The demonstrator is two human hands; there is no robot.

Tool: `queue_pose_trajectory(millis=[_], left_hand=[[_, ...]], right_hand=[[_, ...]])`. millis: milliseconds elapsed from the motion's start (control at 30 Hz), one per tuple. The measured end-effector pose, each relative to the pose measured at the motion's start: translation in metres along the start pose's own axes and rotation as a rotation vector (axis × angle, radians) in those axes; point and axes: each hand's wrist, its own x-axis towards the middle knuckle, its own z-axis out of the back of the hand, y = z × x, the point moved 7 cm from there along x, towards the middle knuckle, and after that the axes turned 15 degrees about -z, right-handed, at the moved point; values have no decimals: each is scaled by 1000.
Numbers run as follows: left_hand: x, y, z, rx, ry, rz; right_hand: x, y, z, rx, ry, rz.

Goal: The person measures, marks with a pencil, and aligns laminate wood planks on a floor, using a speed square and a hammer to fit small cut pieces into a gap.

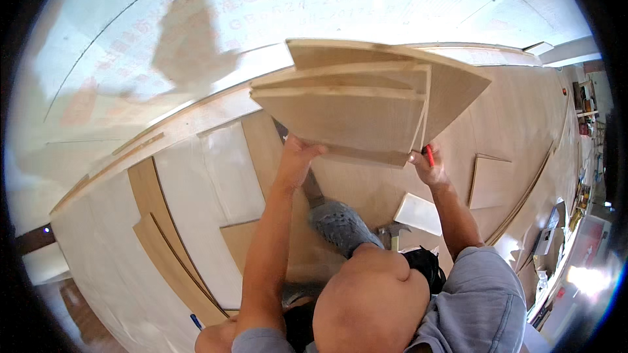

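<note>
Both my hands hold a fanned stack of light wood-coloured board pieces (340, 117) tilted up in front of me. My left hand (298, 159) grips the near edge at its left, thumb along the lower side. At the right corner of the same edge, my right hand (430, 168) is closed on the boards. A short red pen-like stick (429, 155) also sits in the right hand's fingers. The boards hide most of the fingers on their far side. Below the stack, my shoe and jeans leg (347, 222) stand on the wood-coloured floor.
Long planks (176, 261) lie over white underlay sheeting (226, 167) at the left. A hammer (394, 234) and a white rectangular piece (418, 213) lie beside my leg. Another board (490, 182) rests farther right. A pale printed wall panel (275, 0) rises ahead; clutter (582, 183) lines the right.
</note>
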Motion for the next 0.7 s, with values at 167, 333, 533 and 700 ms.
queue_pose_trajectory(millis=[167, 333, 533, 700], left_hand=[[-5, 20, 12, 96, 10, 128], [-14, 45, 25, 238, -117, -25], [-27, 74, 32, 327, -45, -37], [-26, 73, 31, 409, 52, -91]], right_hand=[[17, 0, 26, -606, -18, 9], [30, 12, 18, -935, -36, -87], [30, -19, 40, -979, -15, -148], [22, -57, 37, -994, 7, -120]])
